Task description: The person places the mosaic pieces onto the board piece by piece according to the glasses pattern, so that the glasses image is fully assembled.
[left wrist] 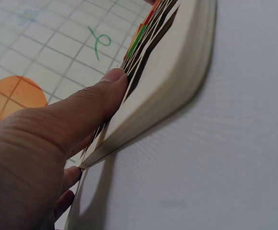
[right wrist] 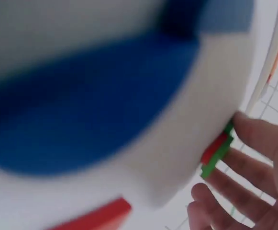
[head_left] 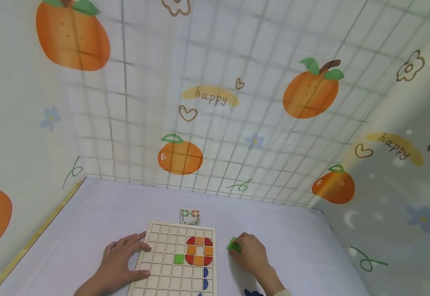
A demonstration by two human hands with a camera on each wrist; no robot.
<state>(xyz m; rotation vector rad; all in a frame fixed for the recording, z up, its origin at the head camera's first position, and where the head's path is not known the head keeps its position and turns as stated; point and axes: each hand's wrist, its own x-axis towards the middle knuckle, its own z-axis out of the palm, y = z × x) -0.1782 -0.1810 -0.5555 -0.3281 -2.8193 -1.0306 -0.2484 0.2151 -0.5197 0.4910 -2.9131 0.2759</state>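
Ten-odd coloured pieces (head_left: 198,250) in board (head_left: 163,263)

Blue pieces (head_left: 253,292) cut off; pattern card (head_left: 190,216) unreadable

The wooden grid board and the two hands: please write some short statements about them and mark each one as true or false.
1. The left hand rests on the left edge of the wooden grid board. True.
2. The right hand holds a blue piece. False: it pinches a green piece, off the board to its right.
3. A green square lies on the board, left of the red and orange ring. True.
4. The board is completely filled with pieces. False: most cells are bare.
5. A small pattern card lies on the table beyond the board. True.
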